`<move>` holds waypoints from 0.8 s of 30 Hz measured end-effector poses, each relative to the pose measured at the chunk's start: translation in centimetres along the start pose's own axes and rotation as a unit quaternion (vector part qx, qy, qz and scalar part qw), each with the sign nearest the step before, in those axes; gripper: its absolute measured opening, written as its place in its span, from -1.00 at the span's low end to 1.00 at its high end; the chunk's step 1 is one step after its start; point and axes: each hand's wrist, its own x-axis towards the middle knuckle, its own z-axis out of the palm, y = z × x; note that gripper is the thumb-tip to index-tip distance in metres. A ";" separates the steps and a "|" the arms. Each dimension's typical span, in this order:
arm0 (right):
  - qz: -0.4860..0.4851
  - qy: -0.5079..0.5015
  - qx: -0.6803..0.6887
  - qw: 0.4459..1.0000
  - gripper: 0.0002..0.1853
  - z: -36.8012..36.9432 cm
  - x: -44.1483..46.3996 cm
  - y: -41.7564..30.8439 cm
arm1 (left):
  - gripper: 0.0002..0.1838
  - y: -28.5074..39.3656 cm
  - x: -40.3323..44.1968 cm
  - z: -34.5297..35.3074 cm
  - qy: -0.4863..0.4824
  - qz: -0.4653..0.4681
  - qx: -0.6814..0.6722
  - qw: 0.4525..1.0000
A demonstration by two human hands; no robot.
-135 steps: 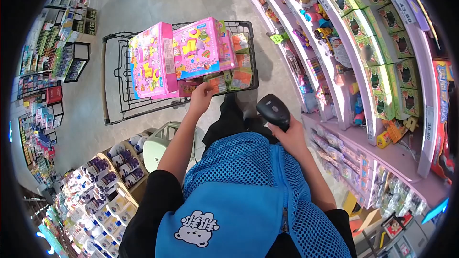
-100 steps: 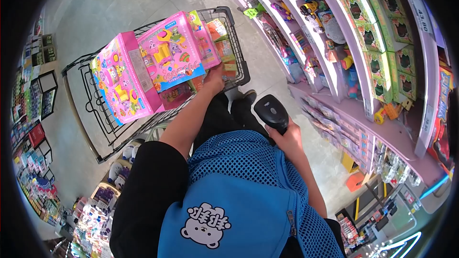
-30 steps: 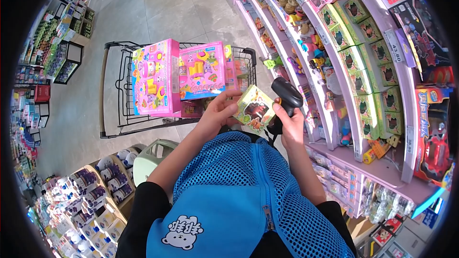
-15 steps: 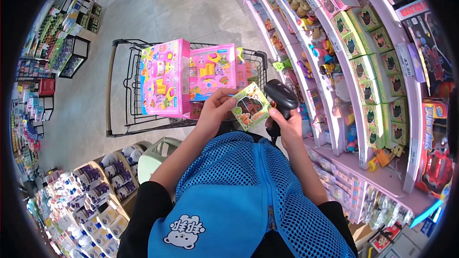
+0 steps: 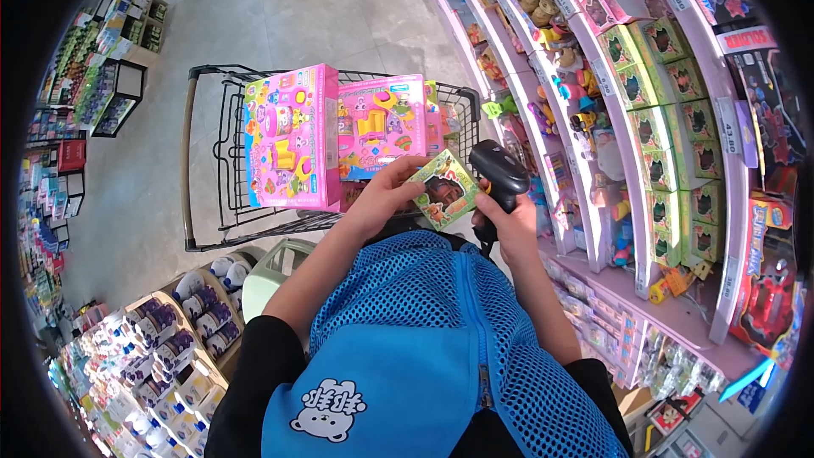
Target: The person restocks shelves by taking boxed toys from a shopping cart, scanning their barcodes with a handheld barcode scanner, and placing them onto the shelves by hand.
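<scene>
A small green toy box (image 5: pixel 444 190) with a dark window in its front is gripped along its left side by my left hand (image 5: pixel 386 195). Wrapped round the handle of a black barcode scanner (image 5: pixel 500 171) is my right hand (image 5: pixel 510 225), its thumb close to the box's right edge. The scanner's head sits just above and right of the box. Beyond my hands, a large pink toy box (image 5: pixel 292 137) and a second pink toy box (image 5: pixel 381 125) rest in a wire shopping cart (image 5: pixel 225 153).
On the right run pink-edged shelves (image 5: pixel 585 153) with small toys and stacked green boxes (image 5: pixel 670 170). A display of bottles (image 5: pixel 182 348) stands at lower left, beside a pale green basket (image 5: pixel 275 276). More shelves (image 5: pixel 110 89) line the far left.
The green box has turned slightly in my left hand, and its window shows more clearly. My right hand still holds the scanner. The view has shifted slightly.
</scene>
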 end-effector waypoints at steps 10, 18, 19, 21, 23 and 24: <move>0.006 0.080 -0.055 0.995 -0.64 2.0 0.4 -0.4 | -0.45 1.4 3.3 -2.4 -0.076 -0.042 0.000 0.996; 0.017 0.107 -0.067 0.992 -0.66 3.9 0.5 -0.6 | -0.49 1.1 6.2 -3.6 -0.128 -0.009 0.011 0.992; 0.019 0.111 -0.068 0.991 -0.67 4.2 0.5 -0.5 | -0.51 0.8 6.5 -3.8 -0.137 -0.001 0.012 0.991; 0.033 0.100 -0.081 0.991 -0.68 4.5 0.5 0.0 | -0.56 0.6 6.8 -4.1 -0.152 0.020 -0.020 0.988; 0.050 0.089 -0.092 0.990 -0.71 4.9 0.6 -0.1 | -0.61 0.5 7.0 -4.2 -0.160 0.047 -0.088 0.982; 0.035 0.071 -0.102 0.992 -0.71 4.9 0.6 -0.1 | -0.62 0.6 7.0 -4.2 -0.156 0.046 -0.105 0.981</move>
